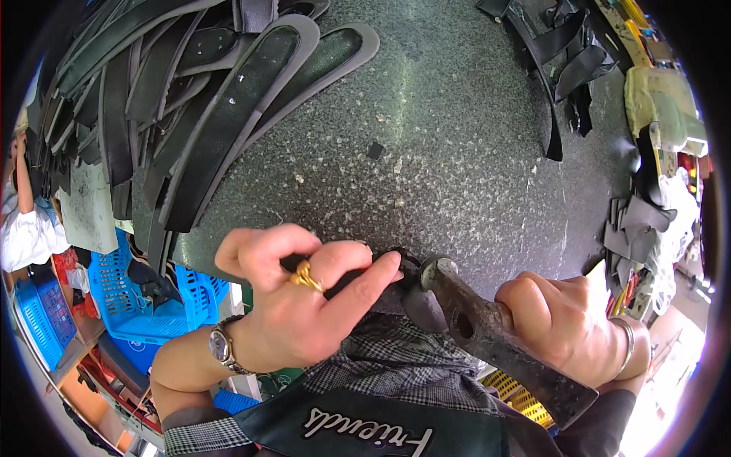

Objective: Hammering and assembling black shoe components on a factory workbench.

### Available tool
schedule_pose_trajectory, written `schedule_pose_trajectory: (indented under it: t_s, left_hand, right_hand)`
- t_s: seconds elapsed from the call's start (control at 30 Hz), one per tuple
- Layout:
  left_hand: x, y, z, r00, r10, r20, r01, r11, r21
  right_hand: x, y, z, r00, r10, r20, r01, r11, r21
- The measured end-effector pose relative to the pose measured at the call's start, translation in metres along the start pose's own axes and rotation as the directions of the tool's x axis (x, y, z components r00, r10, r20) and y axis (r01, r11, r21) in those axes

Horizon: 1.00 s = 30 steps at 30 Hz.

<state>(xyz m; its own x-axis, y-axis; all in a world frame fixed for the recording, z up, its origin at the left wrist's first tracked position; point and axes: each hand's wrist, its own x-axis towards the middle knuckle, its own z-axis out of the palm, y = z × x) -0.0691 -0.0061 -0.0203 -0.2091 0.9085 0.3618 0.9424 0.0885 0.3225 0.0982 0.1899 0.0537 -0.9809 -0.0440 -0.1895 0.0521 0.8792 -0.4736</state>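
Left hand [297, 297] is nearly closed at the near edge of the work surface, fingers bent and index finger reaching right, with a dark, flexible-looking strap piece [424, 308] in its grip. Right hand [560, 320] is closed in a fist on the handle of a dark, worn metal hammer [506, 354]; the hand hides most of that handle.

Hammer condition: the head is long and brown-black, its surface pitted and scuffed. One end is rounded, with a paler, rubbed face; an eye hole opens behind it; the opposite end is broad and squared, directed near and right. The rounded end lies just beside the left fingertips, over the strap piece. Contact between the two cannot be determined.

Strap piece condition: black to dark grey, with a smooth, rounded portion below the hammer's rounded end. The left fingers cover much of the remainder, so its full outline cannot be determined.

Surroundings: a dark grey work surface [457, 175], speckled with pale marks, extends to the far side. Black straps with rounded ends and grey borders [236, 91] are piled far left. Black curled offcuts [571, 57] lie far right.
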Motion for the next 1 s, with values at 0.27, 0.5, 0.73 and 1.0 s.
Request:
schedule_pose_trajectory:
  t_s: [0.27, 0.5, 0.73, 1.0]
  left_hand:
    - [0.0, -0.003, -0.002, 0.995, 0.098, -0.008, -0.097, 0.991, 0.091]
    - [0.005, -0.005, 0.005, 0.997, -0.076, -0.028, 0.073, 0.992, -0.099]
    - [0.004, -0.006, 0.001, 0.984, 0.18, -0.001, -0.18, 0.984, -0.015]
    - [0.0, -0.002, 0.008, 0.994, 0.11, -0.021, -0.11, 0.994, -0.001]
  right_hand:
    - [0.016, -0.001, -0.011, 0.997, 0.001, 0.082, -0.002, 1.0, 0.008]
    - [0.018, 0.001, -0.005, 0.997, -0.01, 0.077, 0.008, 1.0, 0.025]
    - [0.018, -0.004, -0.005, 0.998, 0.03, 0.06, -0.029, 1.0, -0.011]
    - [0.022, -0.01, -0.014, 0.999, 0.005, 0.049, -0.001, 0.995, -0.095]
